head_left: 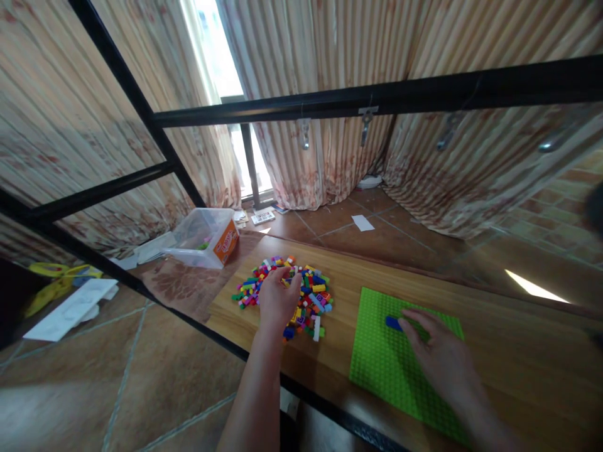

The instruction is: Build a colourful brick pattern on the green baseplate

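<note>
My left hand (279, 300) is over a pile of small mixed-colour building bricks (313, 289), its thumb and forefinger apart, with no brick visibly held between them. On the right, a bright green studded baseplate (377, 370) lies on the wooden tabletop. A blue brick (392, 323) is at the upper middle of this plate. Thumb and forefinger of my right hand (440, 351) close on the brick's right end; the other fingers extend above the plate. Whether the brick is pressed onto the studs cannot be made out.
A clear plastic box (202, 235) with an orange label stands beyond the table's left end. Black metal bars (282, 107) cross above and to the left, with metal clips (367, 125) hanging from one. Papers (362, 223) lie on the tiled floor near the curtains.
</note>
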### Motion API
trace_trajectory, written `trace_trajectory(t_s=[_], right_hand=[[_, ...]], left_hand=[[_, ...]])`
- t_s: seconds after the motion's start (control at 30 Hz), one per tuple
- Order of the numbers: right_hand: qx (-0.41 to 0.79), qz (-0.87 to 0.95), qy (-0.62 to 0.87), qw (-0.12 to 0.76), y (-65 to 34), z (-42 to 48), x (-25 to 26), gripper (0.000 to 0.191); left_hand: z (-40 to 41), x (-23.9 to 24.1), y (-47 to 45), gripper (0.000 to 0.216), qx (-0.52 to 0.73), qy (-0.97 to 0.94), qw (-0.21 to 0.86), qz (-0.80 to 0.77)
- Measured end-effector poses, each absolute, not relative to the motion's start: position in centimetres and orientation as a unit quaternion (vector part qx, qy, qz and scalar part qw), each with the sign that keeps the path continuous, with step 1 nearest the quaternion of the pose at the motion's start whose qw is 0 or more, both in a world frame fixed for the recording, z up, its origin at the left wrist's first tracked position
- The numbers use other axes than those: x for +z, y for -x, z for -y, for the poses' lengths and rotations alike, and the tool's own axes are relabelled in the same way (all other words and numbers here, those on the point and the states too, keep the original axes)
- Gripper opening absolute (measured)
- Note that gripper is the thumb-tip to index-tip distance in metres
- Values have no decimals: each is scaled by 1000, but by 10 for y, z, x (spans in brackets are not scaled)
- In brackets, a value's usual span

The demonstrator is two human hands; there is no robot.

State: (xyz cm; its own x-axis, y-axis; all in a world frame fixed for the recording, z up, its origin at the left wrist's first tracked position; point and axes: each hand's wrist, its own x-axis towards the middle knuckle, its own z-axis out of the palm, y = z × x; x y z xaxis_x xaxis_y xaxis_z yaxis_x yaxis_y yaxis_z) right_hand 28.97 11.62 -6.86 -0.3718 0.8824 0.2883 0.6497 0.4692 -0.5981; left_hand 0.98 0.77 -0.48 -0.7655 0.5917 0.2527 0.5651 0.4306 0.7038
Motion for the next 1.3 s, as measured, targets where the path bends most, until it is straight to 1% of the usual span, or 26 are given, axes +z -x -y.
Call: trace_trajectory(t_s=[0.1, 0.17, 0.23, 0.37, 0.5, 0.6, 0.67, 0.77, 0.9, 1.07, 1.17, 1.3], right_hand=[[205, 801, 482, 289, -287, -117, -67, 49], [206, 798, 488, 286, -287, -117, -66, 49], [208, 795, 492, 287, -287, -117, -65, 49], [212, 790, 492, 297, -287, -118, -64, 48], [229, 773, 492, 329, -284, -115, -56, 44], [274, 743, 491, 362, -277, -107, -45, 40], [329, 720, 476, 383, -269, -98, -37, 37], [440, 689, 427, 387, -256, -84, -28, 37], [524, 651, 397, 379, -245, -76, -21, 34], [552, 640, 389, 366, -246, -77, -17, 30], [555, 645, 389, 353, -247, -75, -17, 33], [594, 608, 389, 355, -246, -73, -19, 38]], left_hand=[[-6, -4, -15, 30, 348, -366, 19, -863], [-6, -5, -17, 28, 313, -376, 26, -872], [-6, -7, -17, 23, 309, -378, 35, -872], [-5, -10, -10, 23, 367, -359, 75, -855], [-7, -11, -5, 22, 475, -347, 141, -796], [-10, -9, -15, 22, 558, -353, 236, -713], [-14, -7, -30, 23, 584, -365, 307, -657], [-21, -7, -56, 26, 587, -391, 377, -600], [-28, -8, -82, 27, 584, -413, 442, -542], [-32, -11, -92, 27, 584, -398, 473, -527], [-33, -14, -94, 20, 593, -382, 475, -526], [-33, -13, -96, 16, 596, -380, 488, -512]])
